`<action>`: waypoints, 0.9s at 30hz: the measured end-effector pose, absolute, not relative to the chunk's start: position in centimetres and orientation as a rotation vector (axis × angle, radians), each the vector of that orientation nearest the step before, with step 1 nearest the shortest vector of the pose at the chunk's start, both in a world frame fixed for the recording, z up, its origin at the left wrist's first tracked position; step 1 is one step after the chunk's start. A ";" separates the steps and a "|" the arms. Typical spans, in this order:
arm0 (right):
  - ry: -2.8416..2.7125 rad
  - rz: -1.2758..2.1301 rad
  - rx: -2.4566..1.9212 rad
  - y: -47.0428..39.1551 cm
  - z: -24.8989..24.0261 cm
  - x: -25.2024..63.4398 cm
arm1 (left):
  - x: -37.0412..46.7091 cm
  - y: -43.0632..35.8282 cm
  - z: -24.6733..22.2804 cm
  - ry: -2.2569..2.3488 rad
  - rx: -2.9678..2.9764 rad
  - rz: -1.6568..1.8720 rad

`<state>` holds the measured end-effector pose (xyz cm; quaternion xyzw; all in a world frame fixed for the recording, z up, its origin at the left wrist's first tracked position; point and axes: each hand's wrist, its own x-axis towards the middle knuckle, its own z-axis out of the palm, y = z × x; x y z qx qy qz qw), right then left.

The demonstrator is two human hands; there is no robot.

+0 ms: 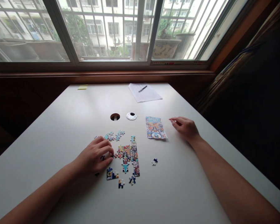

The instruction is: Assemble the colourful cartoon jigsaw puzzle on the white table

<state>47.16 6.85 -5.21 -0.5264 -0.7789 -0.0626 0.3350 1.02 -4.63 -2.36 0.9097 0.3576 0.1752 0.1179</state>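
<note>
among puzzle pieces (133,153), left grip (98,153) curled, hold unclear; beside picture card (156,128), right grip (184,127) loosely parted, empty.

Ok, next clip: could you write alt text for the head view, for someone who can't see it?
A person's left hand is curled just left of a partly assembled jigsaw, with loose pieces around it on a white table. The right hand is beside a colourful picture sheet. Beyond, a pen lies on paper near a barred window.
</note>
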 end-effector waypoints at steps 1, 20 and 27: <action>-2.034 -0.165 -1.375 6.8 -5.2 47.2 | 1.0 -4.6 -2.3 1.048 2.663 0.513; -2.040 -0.160 -1.383 6.9 -5.3 47.3 | 1.2 -5.1 -1.3 0.840 2.651 0.568; -2.033 -0.143 -1.390 6.8 -5.2 47.2 | 1.0 -5.0 -1.4 0.834 2.646 0.575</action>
